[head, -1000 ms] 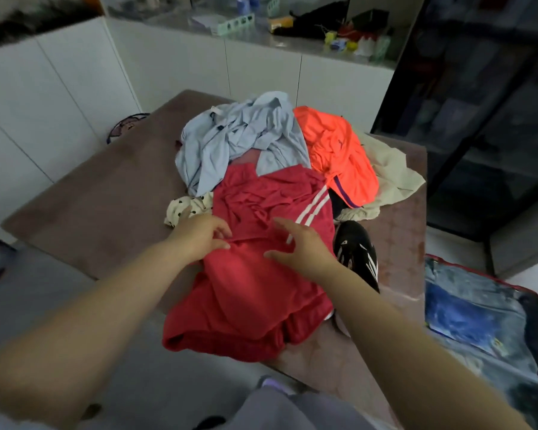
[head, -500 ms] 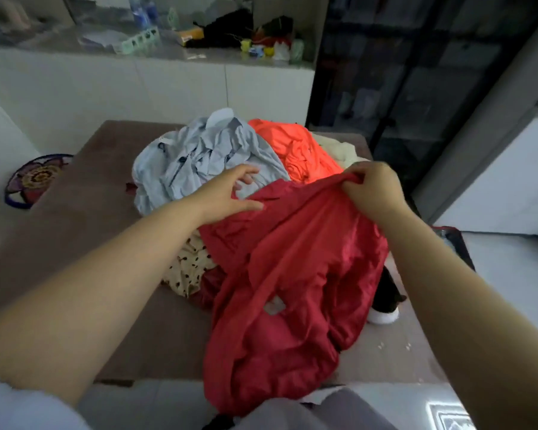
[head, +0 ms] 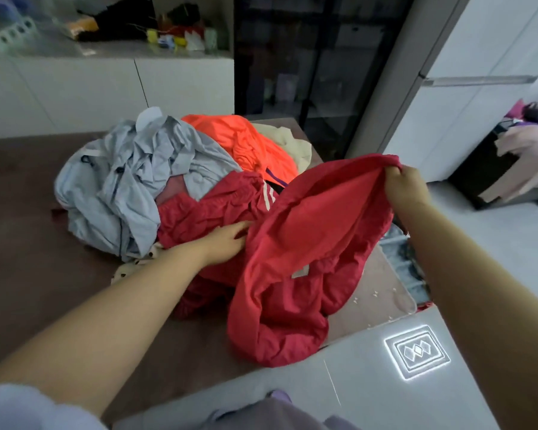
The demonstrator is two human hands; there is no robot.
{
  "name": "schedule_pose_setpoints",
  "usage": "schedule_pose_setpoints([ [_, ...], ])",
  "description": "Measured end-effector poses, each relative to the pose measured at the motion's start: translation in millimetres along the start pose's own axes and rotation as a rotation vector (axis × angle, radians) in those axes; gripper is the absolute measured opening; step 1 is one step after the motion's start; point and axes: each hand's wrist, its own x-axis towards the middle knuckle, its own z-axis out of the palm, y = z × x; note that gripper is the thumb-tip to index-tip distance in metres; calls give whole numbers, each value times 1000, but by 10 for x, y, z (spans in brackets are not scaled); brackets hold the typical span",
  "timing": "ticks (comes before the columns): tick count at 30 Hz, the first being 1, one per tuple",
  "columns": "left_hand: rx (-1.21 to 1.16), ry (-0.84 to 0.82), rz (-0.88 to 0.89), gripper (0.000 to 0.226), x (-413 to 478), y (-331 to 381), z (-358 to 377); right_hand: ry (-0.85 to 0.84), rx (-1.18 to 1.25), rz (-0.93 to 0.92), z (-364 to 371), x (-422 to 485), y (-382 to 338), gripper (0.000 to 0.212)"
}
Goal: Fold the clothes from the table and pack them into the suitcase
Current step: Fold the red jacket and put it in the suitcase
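Left hand: open, fingers straight and reaching forward, fingertips touching the crumpled red garment where it lies on the pile. Right hand: fingers curled round an upper edge of the same red fabric, holding it raised above the table's right side, so that the cloth hangs in a loose loop down to the near edge.

Brown table: bare surface to the left. On it sits an unfolded heap of clothes. Leftmost is a light blue shirt, bunched and creased. A cream polka-dot garment shows just below it, mostly covered, beside the left forearm. The red garment occupies the centre; white stripes show on the part resting on the heap. Whether the lying part and the lifted part are one piece cannot be determined. Behind it lies an orange garment, and a cream garment touches its right side at the far corner.

Suitcase: on the floor just beside the table's right edge, only a strip visible between the table and the right forearm, with blue-grey contents; nothing red is in it.

Further right, well apart from the table, a black box stands on the floor with pale pink cloth draped over it.
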Motion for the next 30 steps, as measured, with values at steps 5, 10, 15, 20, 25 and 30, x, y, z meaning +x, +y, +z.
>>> schedule_pose_setpoints([
  [5,-533,-34,-76,24,-14,364,-162,-37,-74,3,-63,104,-172,39],
  [10,-110,238,62,27,30,606,-844,-53,-142,-63,-123,154,-420,47],
  [15,-24,838,31,14,126,679,-1729,-275,-317,-210,15,55,-876,55],
  [20,89,835,-60,13,243,459,-1898,-504,-93,-66,603,-78,-1281,44],
  [25,-104,949,-138,20,479,124,-1942,-462,192,-190,1377,-156,-1479,18],
  [30,-545,728,-70,57,603,14,-2086,-848,207,-474,1505,-394,-1382,68],
])
